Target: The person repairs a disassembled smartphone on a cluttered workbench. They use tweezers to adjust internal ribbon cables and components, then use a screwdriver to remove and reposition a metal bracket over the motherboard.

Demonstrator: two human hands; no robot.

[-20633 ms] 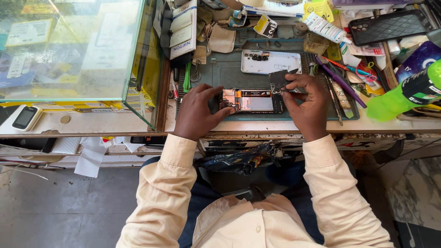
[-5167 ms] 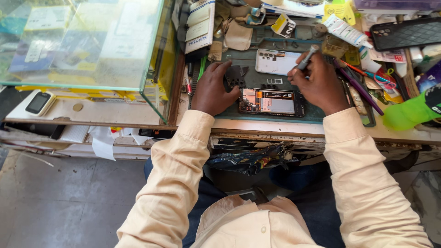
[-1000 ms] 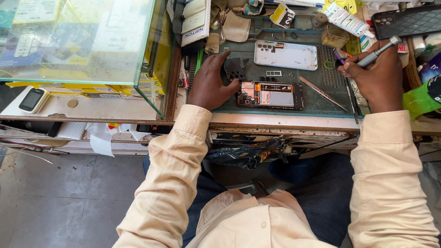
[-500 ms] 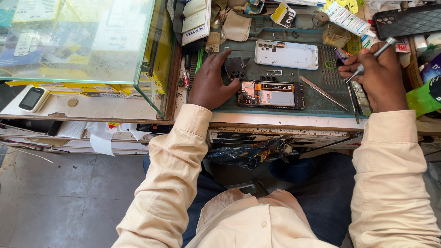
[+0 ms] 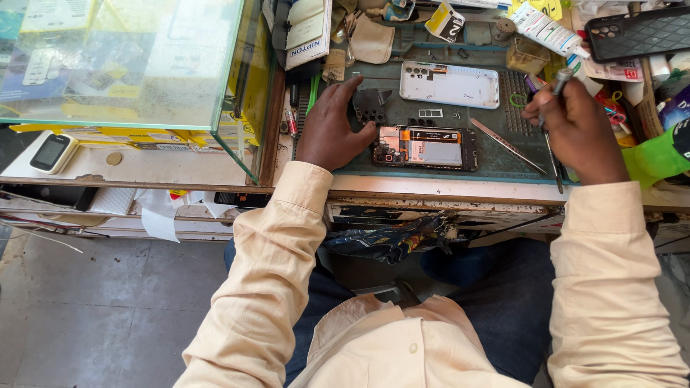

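My left hand [image 5: 332, 128] lies open beside the opened phone [image 5: 425, 147] on the green mat [image 5: 503, 162]. My right hand [image 5: 578, 129] grips a screwdriver [image 5: 558, 80]. The white back cover [image 5: 449, 84] is already off; reassembly seems left.

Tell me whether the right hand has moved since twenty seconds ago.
Yes. The right hand, then over the opened phone, has moved right to the mat's right edge, gripping a slim tool.

Workbench [image 5: 460, 188] carries green mat [image 5: 496, 162], opened phone [image 5: 428, 147].
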